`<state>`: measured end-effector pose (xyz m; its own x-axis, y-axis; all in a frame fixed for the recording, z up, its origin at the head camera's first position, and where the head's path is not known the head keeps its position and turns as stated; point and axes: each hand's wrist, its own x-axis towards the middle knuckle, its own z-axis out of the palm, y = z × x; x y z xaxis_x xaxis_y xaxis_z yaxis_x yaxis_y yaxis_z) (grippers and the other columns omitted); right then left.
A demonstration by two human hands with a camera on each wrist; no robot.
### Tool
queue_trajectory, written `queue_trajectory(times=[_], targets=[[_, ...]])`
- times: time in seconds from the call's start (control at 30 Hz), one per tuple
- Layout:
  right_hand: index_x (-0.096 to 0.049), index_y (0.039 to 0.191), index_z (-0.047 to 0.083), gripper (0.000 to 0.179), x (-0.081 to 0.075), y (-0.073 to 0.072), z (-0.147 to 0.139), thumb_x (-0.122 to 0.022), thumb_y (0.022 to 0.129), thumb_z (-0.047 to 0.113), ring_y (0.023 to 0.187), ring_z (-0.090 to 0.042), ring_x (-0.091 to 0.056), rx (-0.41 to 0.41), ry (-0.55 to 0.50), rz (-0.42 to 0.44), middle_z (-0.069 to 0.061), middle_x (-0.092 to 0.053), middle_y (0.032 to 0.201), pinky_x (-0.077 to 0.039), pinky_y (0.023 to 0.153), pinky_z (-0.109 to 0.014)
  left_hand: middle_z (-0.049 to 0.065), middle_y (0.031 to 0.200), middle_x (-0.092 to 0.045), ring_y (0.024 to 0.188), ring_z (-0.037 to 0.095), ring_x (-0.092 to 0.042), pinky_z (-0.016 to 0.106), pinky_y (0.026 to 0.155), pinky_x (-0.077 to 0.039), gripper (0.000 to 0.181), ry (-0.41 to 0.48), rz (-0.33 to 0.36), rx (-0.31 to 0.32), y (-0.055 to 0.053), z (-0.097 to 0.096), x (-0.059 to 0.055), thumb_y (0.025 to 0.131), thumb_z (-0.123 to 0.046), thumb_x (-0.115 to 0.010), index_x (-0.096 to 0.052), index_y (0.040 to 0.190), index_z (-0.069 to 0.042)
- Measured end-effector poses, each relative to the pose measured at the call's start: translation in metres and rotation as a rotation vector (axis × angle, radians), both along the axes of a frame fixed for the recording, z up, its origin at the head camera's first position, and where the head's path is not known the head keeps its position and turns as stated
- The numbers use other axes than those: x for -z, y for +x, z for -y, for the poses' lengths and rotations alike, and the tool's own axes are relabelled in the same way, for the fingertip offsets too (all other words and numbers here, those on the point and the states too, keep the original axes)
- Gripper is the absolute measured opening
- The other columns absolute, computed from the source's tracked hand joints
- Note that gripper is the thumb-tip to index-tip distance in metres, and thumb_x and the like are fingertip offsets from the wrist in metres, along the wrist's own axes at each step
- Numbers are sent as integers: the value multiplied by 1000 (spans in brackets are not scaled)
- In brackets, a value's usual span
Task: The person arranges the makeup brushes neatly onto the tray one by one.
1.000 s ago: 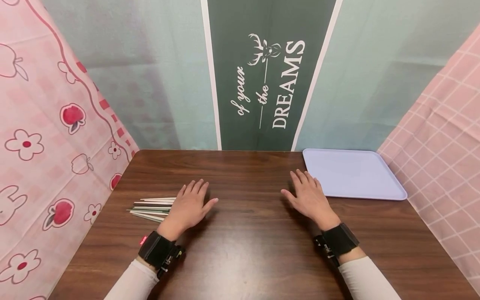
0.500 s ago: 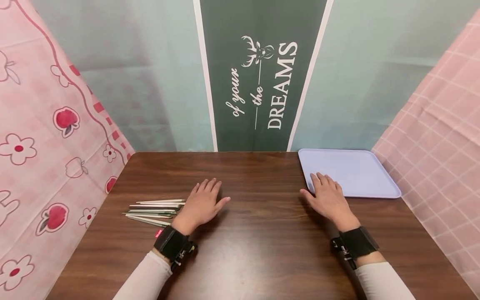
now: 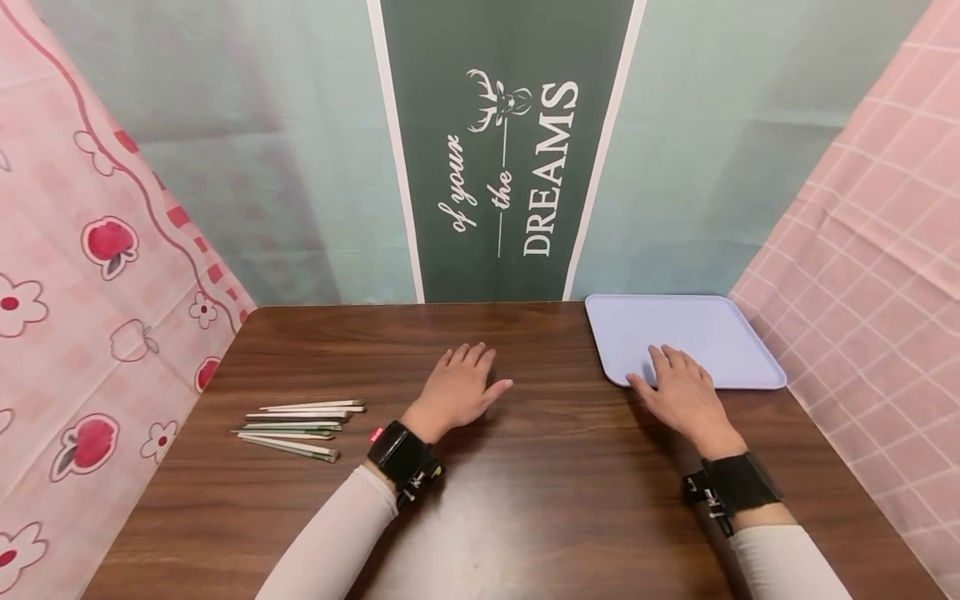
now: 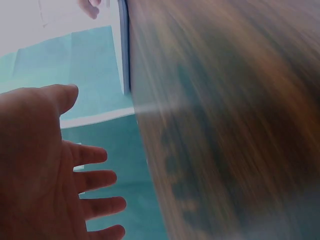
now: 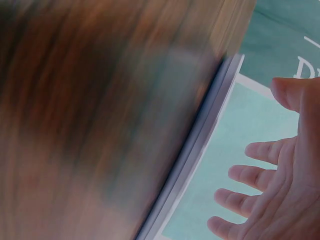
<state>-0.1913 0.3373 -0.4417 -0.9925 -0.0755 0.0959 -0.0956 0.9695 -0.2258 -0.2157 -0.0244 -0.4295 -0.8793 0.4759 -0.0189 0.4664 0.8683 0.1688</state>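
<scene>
My left hand (image 3: 455, 390) is above the middle of the table, fingers straight and thumb spread, holding nothing. In the left wrist view its palm (image 4: 35, 165) hangs clear of the wood. My right hand (image 3: 681, 392) hovers at the near edge of a pale lilac tray (image 3: 720, 333), fingers extended and nothing in them. The right wrist view shows these fingers (image 5: 252, 177) apart, with the tray's rim (image 5: 195, 150) beyond. Several slim white and green brushes (image 3: 292, 429) lie in a loose row to the left of my left hand, their darker tips pointing right.
The dark wood table (image 3: 525, 500) ends at the back against a green curtain (image 3: 315, 208) with white lettering. Pink printed cloth (image 3: 82, 333) hangs along the left side, and pink checked cloth (image 3: 862, 250) along the right, close to the tray.
Both hands have moved right. My left hand has left the brushes, uncovering their tips; my right hand has come over the tray's near edge. The head view has shifted slightly.
</scene>
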Motion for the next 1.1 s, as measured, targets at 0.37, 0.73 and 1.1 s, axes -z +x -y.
queue_trajectory(times=[0.37,0.73,1.1], targets=[[-34,147,-13,77,-5,0,-30,-46,104,49,131,-64,-29,39,-11,17,-42,-31,147,-25,102,-75,9,157,-42,146,31,-37,49,118,-30,71,-20,-36,60,-11,-65,-1,105,-62,-28,-43,152,-12],[-35,144,-16,76,-9,2,-67,-46,104,48,125,-66,-33,100,-17,22,-44,-34,141,-29,97,-76,4,147,-51,139,24,-44,43,115,-35,70,-121,-75,97,-12,-134,-5,104,-64,-23,-48,148,-15],[-33,141,-19,77,1,-1,-112,-39,105,49,123,-67,-31,188,-50,72,-47,-31,138,-31,96,-75,0,145,-53,138,21,-44,41,116,-32,62,-172,-50,21,-18,-187,2,105,-60,-29,-51,146,-19]])
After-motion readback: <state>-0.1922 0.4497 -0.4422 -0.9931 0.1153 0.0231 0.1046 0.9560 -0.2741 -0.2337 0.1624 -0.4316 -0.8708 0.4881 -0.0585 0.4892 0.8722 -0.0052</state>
